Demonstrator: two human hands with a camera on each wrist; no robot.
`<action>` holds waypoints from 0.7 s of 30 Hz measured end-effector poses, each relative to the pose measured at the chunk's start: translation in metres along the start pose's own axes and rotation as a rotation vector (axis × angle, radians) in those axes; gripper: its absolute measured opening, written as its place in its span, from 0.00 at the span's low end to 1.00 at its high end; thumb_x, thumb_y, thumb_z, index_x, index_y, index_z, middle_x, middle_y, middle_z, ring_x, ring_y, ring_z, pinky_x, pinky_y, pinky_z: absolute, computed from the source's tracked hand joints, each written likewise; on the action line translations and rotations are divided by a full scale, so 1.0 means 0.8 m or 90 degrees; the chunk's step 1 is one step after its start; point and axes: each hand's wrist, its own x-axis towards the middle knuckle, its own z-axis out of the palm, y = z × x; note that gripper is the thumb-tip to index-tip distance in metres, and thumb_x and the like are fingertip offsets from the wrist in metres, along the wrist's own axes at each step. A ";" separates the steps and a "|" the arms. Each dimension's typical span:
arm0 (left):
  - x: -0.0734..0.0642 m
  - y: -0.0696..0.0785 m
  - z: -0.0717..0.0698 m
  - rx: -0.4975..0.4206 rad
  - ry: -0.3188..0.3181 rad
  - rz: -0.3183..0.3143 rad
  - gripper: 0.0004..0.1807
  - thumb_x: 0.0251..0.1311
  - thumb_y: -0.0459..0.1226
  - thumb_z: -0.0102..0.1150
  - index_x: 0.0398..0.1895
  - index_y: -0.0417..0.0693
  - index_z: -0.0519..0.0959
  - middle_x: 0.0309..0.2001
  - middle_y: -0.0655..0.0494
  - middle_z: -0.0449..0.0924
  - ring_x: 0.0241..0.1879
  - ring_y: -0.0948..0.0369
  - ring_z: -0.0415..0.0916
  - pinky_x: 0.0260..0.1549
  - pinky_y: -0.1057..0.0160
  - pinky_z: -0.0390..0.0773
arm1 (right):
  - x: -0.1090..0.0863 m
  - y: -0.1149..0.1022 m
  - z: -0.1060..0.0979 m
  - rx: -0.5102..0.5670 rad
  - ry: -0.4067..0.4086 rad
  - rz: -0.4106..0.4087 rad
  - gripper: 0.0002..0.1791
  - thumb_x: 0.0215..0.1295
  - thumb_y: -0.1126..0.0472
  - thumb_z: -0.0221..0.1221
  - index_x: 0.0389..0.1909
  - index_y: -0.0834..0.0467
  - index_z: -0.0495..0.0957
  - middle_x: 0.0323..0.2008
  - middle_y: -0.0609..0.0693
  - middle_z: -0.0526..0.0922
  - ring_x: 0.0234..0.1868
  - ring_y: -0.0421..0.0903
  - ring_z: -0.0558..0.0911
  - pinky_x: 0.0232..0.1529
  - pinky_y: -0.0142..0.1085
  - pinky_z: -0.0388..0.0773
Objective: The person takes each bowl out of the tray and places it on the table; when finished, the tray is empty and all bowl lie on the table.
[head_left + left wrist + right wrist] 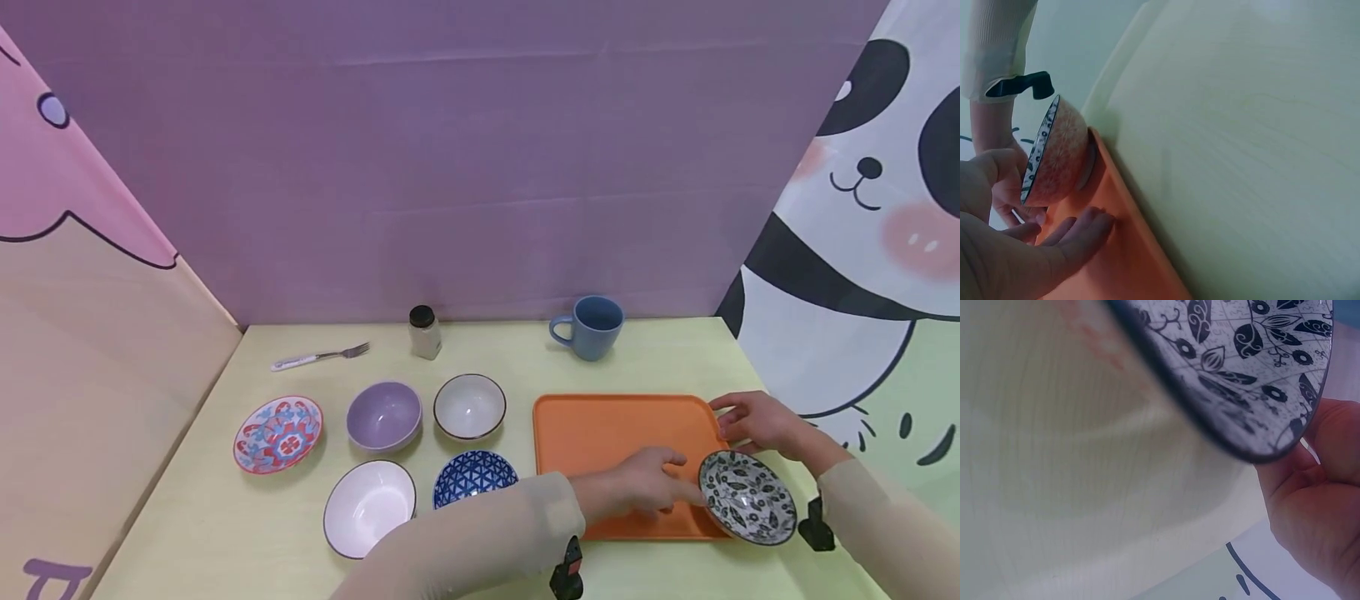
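Observation:
A bowl point(750, 497) with a black-and-white leaf pattern inside and a reddish outside stands over the near right corner of an orange tray point(600, 425). Its foot shows over that corner in the left wrist view. My left hand point(637, 485) reaches across the tray, one finger stretched to the bowl's left rim and the others loosely bent. Behind the bowl, at the tray's right edge, is my right hand point(765, 423), fingers spread and lightly bent. In the right wrist view the bowl's rim hides part of that hand point(1322, 494).
Left of the tray are a blue patterned bowl point(474, 477), two white bowls point(371, 508) with dark rims, a purple bowl point(384, 417) and a red-and-blue plate point(277, 435). Farther back lie a fork point(318, 357), a black-capped shaker point(425, 333) and a blue mug point(594, 329).

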 end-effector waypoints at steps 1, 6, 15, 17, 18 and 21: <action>0.001 -0.001 0.003 -0.005 0.007 -0.004 0.29 0.60 0.38 0.73 0.65 0.50 0.77 0.53 0.54 0.81 0.36 0.52 0.82 0.39 0.48 0.87 | 0.000 0.000 0.000 -0.001 -0.001 -0.001 0.32 0.69 0.70 0.61 0.70 0.73 0.63 0.49 0.64 0.81 0.43 0.51 0.86 0.43 0.46 0.90; 0.006 -0.004 0.013 -0.043 0.017 -0.014 0.28 0.59 0.37 0.72 0.64 0.49 0.78 0.59 0.53 0.80 0.38 0.51 0.84 0.41 0.45 0.86 | 0.001 0.002 0.001 0.002 0.004 0.004 0.31 0.68 0.71 0.60 0.70 0.73 0.63 0.50 0.64 0.81 0.43 0.52 0.86 0.43 0.47 0.90; 0.012 -0.002 0.018 -0.072 0.004 -0.033 0.29 0.60 0.36 0.71 0.66 0.48 0.77 0.60 0.54 0.80 0.38 0.52 0.83 0.44 0.41 0.86 | 0.000 0.000 0.001 0.004 0.005 0.006 0.31 0.69 0.71 0.59 0.71 0.72 0.63 0.50 0.63 0.81 0.43 0.52 0.87 0.43 0.46 0.89; 0.014 -0.002 0.018 -0.075 0.001 -0.040 0.28 0.61 0.37 0.71 0.65 0.48 0.78 0.56 0.54 0.81 0.39 0.51 0.83 0.45 0.40 0.86 | -0.001 0.000 0.001 0.003 0.004 0.003 0.31 0.69 0.70 0.59 0.71 0.73 0.62 0.50 0.63 0.81 0.43 0.52 0.86 0.43 0.46 0.89; 0.014 -0.003 0.018 -0.077 -0.001 -0.043 0.28 0.61 0.37 0.71 0.65 0.48 0.78 0.53 0.54 0.81 0.40 0.51 0.83 0.45 0.40 0.86 | -0.001 0.000 0.002 0.005 0.005 0.004 0.31 0.69 0.70 0.59 0.71 0.72 0.63 0.49 0.63 0.81 0.43 0.52 0.86 0.43 0.46 0.89; 0.016 -0.003 0.021 -0.081 -0.002 -0.044 0.26 0.61 0.37 0.71 0.63 0.48 0.80 0.46 0.54 0.81 0.42 0.51 0.82 0.44 0.39 0.86 | 0.000 0.000 0.002 0.000 0.002 -0.002 0.31 0.69 0.70 0.59 0.70 0.73 0.63 0.49 0.64 0.81 0.43 0.53 0.87 0.42 0.47 0.89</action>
